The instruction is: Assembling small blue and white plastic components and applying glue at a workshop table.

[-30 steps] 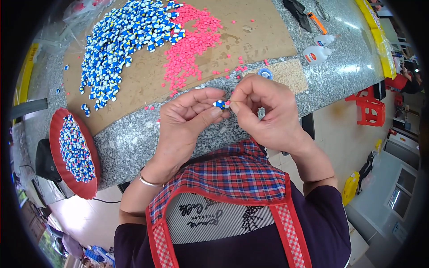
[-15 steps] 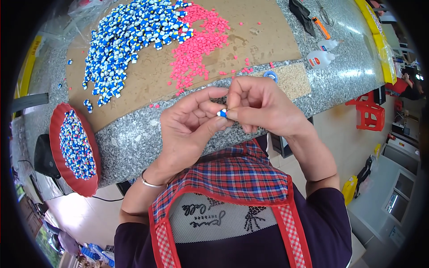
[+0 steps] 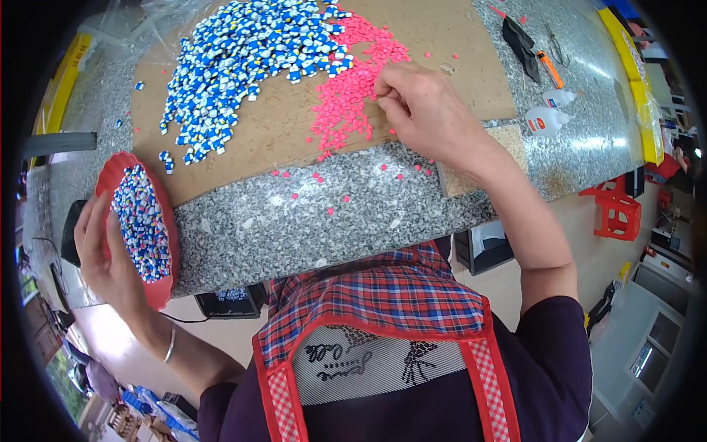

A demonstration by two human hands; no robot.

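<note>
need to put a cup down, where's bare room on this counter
Free: the granite strip between the cardboard sheet and counter edge, dotted with pink pieces. Crowded: the blue-white pile, pink pile, and glue bottles far right.

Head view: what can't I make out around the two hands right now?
- Right hand, head view: its bent fingers hide the fingertips at the pink pieces, so whether one is pinched cannot be told.
- Left hand: it is at the outer rim of the red tray; the tray hides any fingers under it.
- Blue and white pieces: too small to tell their shape.
</note>
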